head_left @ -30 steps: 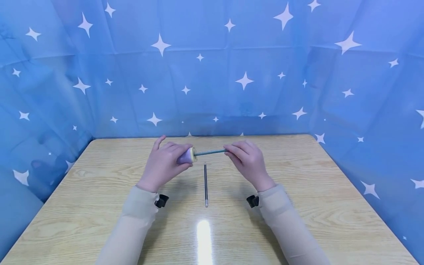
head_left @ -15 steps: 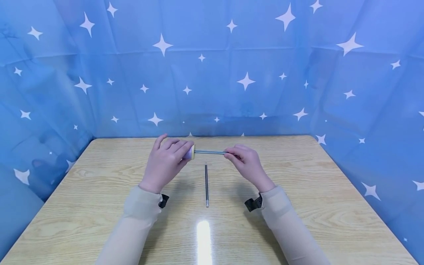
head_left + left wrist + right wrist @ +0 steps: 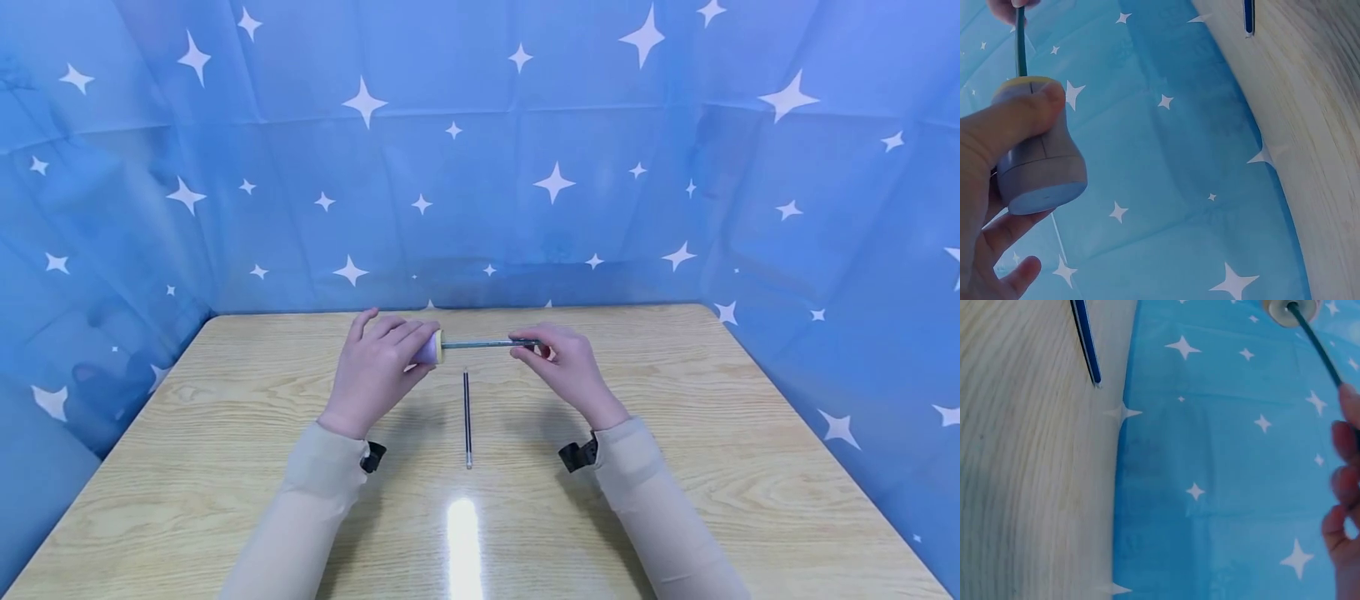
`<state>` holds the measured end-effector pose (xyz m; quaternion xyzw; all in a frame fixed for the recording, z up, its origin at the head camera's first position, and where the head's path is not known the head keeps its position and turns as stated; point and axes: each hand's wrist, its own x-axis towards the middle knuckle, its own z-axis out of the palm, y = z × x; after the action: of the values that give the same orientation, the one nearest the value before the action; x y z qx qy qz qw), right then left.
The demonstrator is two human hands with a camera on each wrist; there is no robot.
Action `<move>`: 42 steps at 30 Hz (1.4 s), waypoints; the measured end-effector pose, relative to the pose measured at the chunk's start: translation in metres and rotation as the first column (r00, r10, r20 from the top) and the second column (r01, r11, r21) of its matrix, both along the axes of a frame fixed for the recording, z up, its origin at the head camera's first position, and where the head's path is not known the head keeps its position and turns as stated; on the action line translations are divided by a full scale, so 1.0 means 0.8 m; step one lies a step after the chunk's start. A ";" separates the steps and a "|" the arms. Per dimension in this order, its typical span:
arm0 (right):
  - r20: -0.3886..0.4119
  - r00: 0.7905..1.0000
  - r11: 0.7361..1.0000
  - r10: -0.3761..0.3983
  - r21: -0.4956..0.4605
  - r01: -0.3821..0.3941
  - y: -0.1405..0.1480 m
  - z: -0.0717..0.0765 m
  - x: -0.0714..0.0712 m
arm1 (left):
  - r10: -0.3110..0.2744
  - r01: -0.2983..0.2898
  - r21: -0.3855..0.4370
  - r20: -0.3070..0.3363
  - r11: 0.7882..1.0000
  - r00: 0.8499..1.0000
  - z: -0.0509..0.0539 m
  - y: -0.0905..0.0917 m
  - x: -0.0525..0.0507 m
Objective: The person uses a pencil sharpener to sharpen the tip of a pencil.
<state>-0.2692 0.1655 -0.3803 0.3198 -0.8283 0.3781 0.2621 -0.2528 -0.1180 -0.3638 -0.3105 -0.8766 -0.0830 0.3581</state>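
My left hand (image 3: 371, 367) grips a purple pencil sharpener (image 3: 426, 350) with a pale yellow rim, tipped on its side above the table. In the left wrist view, the thumb presses along the sharpener (image 3: 1044, 159). A dark green pencil (image 3: 480, 344) runs level into the sharpener's hole, so its inner end is hidden. My right hand (image 3: 562, 362) pinches the pencil's other end between thumb and fingers. In the right wrist view, the pencil (image 3: 1317, 347) enters the sharpener's opening (image 3: 1291, 309). Below, a dark blue pencil (image 3: 467, 417) with a whitish near end lies on the table.
The light wooden table (image 3: 225, 467) ends at a back edge just behind my hands. A blue curtain (image 3: 480, 233) with white stars hangs around its back and sides. A bright light reflection shows near the front.
My left hand has turned slightly, covering more of the sharpener before showing a little more again. The right hand's fingers have shifted on the pencil, exposing more of its end.
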 end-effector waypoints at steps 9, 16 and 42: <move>-0.113 0.992 0.998 0.058 0.011 -0.057 0.004 -0.003 -0.001 | -0.015 0.015 0.000 -0.038 1.000 0.999 0.000 0.002 0.000; 0.041 0.999 0.998 0.009 0.063 -0.012 0.001 0.001 0.002 | -0.022 0.022 0.002 -0.086 1.000 0.996 0.001 0.000 0.001; 0.272 0.962 0.998 -0.038 0.052 0.025 0.022 0.012 -0.003 | 0.029 -0.029 0.023 -0.009 0.999 1.000 -0.002 -0.015 -0.007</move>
<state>-0.2716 0.1834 -0.3707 0.2576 -0.8704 0.3943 0.1436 -0.2586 -0.1302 -0.3651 -0.2941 -0.8784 -0.0865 0.3667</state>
